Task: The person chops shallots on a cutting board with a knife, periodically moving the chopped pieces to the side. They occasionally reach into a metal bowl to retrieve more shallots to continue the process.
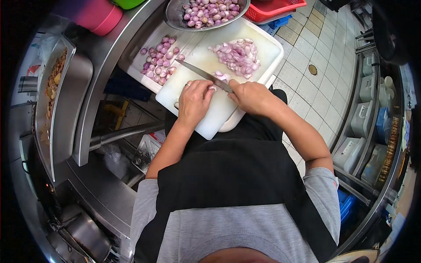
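Note:
My right hand (252, 97) is wrapped round the handle of a kitchen knife (197, 71), whose long blade points up and to the left over the white cutting board (214, 119). Close to the blade, my left hand (195, 100) pinches a small peeled shallot (213, 87) against the board, its fingers curled and partly covering it. A few cut pieces (221, 76) lie just beyond the knife. Farther back on the board is a pile of sliced shallots (237, 57). Several whole peeled shallots (160, 61) sit to the left, in a white tray (131, 65).
Behind the board stands a metal bowl (168, 17) of whole shallots, beside a red basket (276, 9). A steel counter (98, 72) runs along the left, with a metal food tray (79, 87) on it. Shelves with lidded containers (349, 153) line the right, past the tiled floor (302, 61).

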